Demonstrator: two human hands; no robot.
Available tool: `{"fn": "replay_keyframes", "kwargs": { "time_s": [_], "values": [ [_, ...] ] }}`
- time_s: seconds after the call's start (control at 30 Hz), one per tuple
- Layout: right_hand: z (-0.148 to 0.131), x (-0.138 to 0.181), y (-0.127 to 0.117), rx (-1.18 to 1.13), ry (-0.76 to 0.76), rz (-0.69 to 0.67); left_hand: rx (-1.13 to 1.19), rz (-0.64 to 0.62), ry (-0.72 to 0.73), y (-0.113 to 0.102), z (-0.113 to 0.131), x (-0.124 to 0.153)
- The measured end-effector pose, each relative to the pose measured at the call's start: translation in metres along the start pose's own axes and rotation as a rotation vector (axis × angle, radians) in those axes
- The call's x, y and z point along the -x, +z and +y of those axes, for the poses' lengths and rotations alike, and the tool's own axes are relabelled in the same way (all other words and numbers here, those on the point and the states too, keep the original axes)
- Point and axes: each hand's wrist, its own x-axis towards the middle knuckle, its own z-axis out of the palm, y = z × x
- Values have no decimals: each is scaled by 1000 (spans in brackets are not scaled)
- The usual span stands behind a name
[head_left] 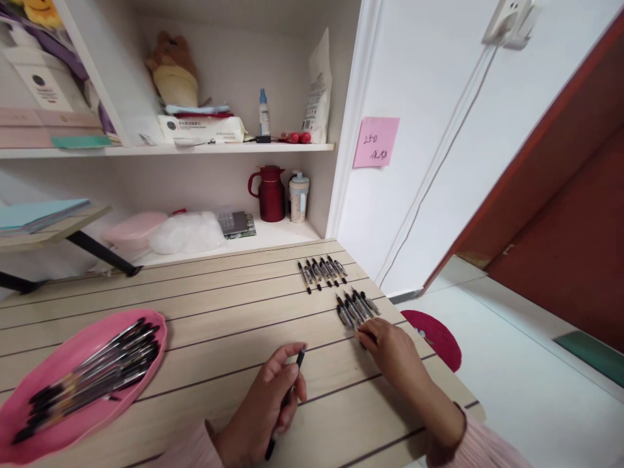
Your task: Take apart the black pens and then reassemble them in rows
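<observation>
My left hand (273, 400) is closed round a dark pen (287, 396), which points up and to the right above the table. My right hand (387, 348) reaches down to the near end of a row of pens (355, 305), its thumb and fingers pinched together at one of them. Whatever lies between those fingertips is mostly hidden. Just behind is a second row of black-capped pens (322, 272), laid side by side. To the left, a pink oval tray (104, 330) holds a heap of pens (97, 374).
The striped wooden table (219, 338) ends at the right, above a red round mat (433, 335). Behind it stands a shelf with a red jug (272, 194), a cup (298, 198) and a plastic bag (188, 233). A small raised stand (53, 227) is at left.
</observation>
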Motion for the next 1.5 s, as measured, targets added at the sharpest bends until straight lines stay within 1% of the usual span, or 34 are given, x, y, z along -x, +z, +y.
{"fn": "replay_keyframes", "kwargs": {
  "time_s": [0.13, 0.3, 0.7, 0.97, 1.1, 1.17, 1.23, 1.3, 1.33, 1.4, 1.5],
  "values": [
    [-8, -3, -1, 222, -19, -74, -9, -7, -11, 0, 0, -1],
    [-9, -8, 8, 360, -25, -118, -18, -30, 17, -1, -2, -2],
    [-8, -12, 16, 459, -13, -117, -34, -53, 13, -2, -1, -3],
    [-7, -8, 18, 438, -28, -52, -12, -30, 3, -1, -1, -3],
    [-9, 1, 11, 341, 16, -24, 35, 2, 0, 0, -3, -5],
    [-16, 10, 9, 210, 34, -47, 103, 23, 4, 1, -4, -7],
    [-28, 23, 9, -8, 17, -135, 212, 42, 0, 4, -4, -10],
    [-42, 37, 13, -268, -14, -257, 336, 62, -12, 8, -4, -16],
    [-49, 43, 16, -371, -22, -292, 389, 78, -15, 11, -3, -20],
    [-60, 53, 23, -496, -24, -279, 458, 122, 5, 19, -2, -30],
    [-65, 58, 29, -550, 7, -202, 488, 201, 74, 31, -1, -48]
  ]
}}
